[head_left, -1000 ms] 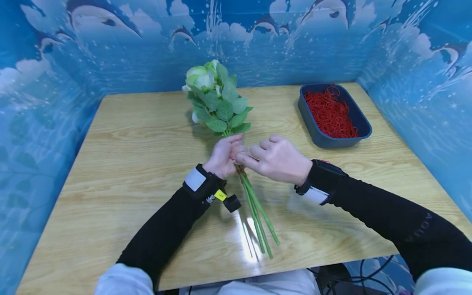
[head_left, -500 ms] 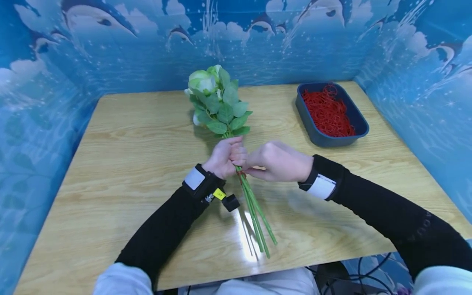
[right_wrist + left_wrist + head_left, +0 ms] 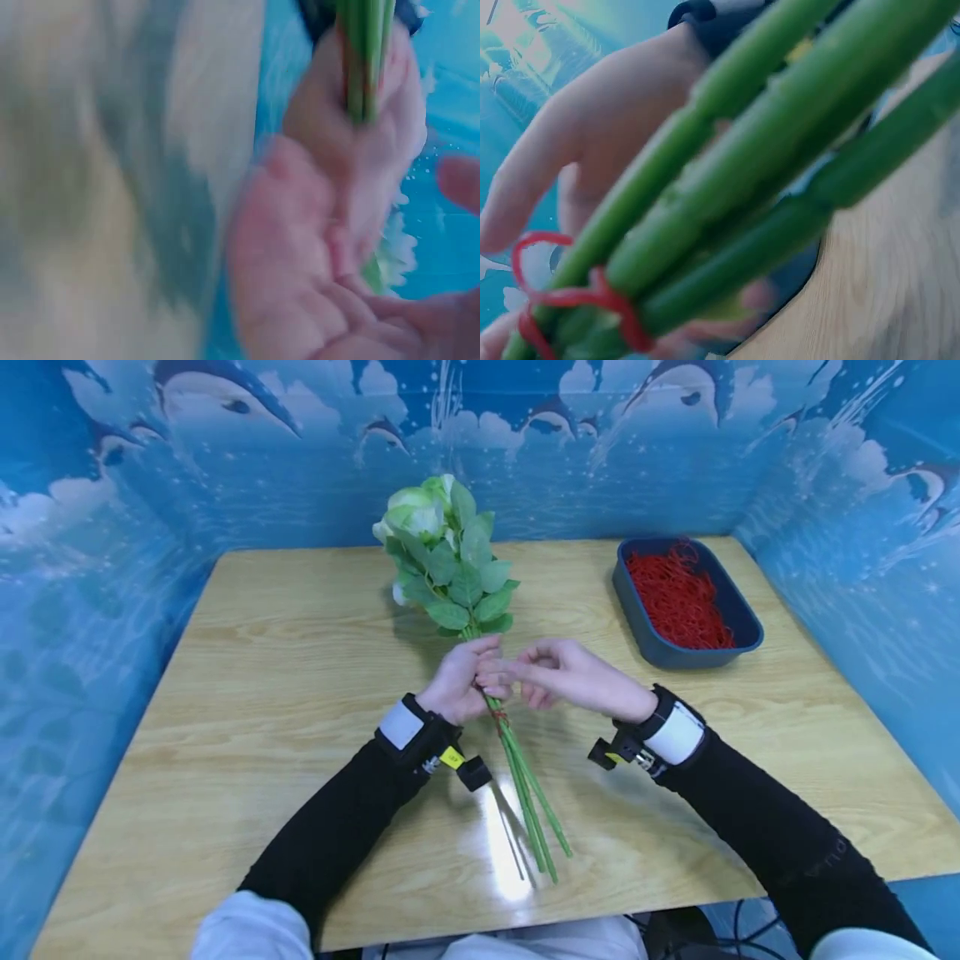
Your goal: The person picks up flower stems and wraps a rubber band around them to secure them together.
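A bunch of pale green artificial flowers point(image 3: 420, 518) with leafy heads points away from me, its bare stems point(image 3: 534, 802) slanting toward the front edge. My left hand point(image 3: 459, 683) grips the stems just below the leaves. A red rubber band point(image 3: 499, 716) goes round the stems below that hand; in the left wrist view one loop of the rubber band point(image 3: 592, 296) stands out slackly. My right hand point(image 3: 570, 675) is beside the left fingers, forefinger stretched toward them, other fingers loosely bent. Nothing shows in the right hand point(image 3: 292, 270), though its wrist view is blurred.
A dark blue tub point(image 3: 652, 647) full of red rubber bands point(image 3: 678, 597) stands at the back right of the wooden table point(image 3: 247, 710). Blue dolphin-printed curtains point(image 3: 322, 477) surround the table's back and sides. Black cables point(image 3: 738, 935) hang below the front edge.
My right hand has come away from the stems by the rubber band, turned over and loosened its fingers. My left hand keeps its grip on the stems. The whole head view has shifted slightly.
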Demonstrator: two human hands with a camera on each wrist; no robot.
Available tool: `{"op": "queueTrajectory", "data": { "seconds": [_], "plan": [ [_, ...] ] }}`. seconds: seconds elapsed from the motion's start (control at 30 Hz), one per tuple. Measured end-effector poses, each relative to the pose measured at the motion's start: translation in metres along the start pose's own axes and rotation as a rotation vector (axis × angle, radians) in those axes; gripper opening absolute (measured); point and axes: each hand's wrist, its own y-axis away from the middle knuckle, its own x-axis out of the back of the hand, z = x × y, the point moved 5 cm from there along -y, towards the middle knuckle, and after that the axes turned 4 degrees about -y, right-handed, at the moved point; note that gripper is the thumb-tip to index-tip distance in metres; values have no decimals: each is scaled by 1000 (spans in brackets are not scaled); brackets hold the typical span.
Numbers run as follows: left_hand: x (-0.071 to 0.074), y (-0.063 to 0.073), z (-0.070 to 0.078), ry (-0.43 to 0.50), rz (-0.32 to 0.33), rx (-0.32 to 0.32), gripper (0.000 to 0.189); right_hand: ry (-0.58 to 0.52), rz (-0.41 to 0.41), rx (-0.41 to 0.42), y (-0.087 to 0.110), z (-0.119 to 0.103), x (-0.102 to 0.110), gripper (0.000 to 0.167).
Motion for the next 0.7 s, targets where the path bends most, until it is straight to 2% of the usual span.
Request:
{"op": "queueTrajectory", "data": {
  "seconds": [0.07, 0.13, 0.2, 0.27, 0.33, 0.4, 0.5, 0.7],
  "plan": [
    [0, -1, 0, -5, 13, -4, 59, -159, -149, -92, 2, 11, -16, 41],
    [1, -1, 1, -6, 20, -13, 58, -357, -276, -146, 4, 20, -33, 42],
    [2, -1, 1, -18, 23, -21, 56, -549, -356, -181, 5, 24, -48, 34],
    [2, -1, 2, -44, 17, -22, 55, -667, -378, -189, 7, 25, -59, 20],
    [1, -1, 1, -73, 8, -16, 54, -698, -348, -185, 8, 25, -66, 8],
    [0, -1, 1, -101, 6, -17, 53, -673, -289, -181, 9, 25, -70, 4],
    [-1, 1, 3, -158, -2, -22, 47, -608, -203, -183, 9, 25, -73, 15],
    [-3, 6, 7, -403, -63, -64, 37, -561, -46, -156, 8, 28, -74, 42]
  ]
}}
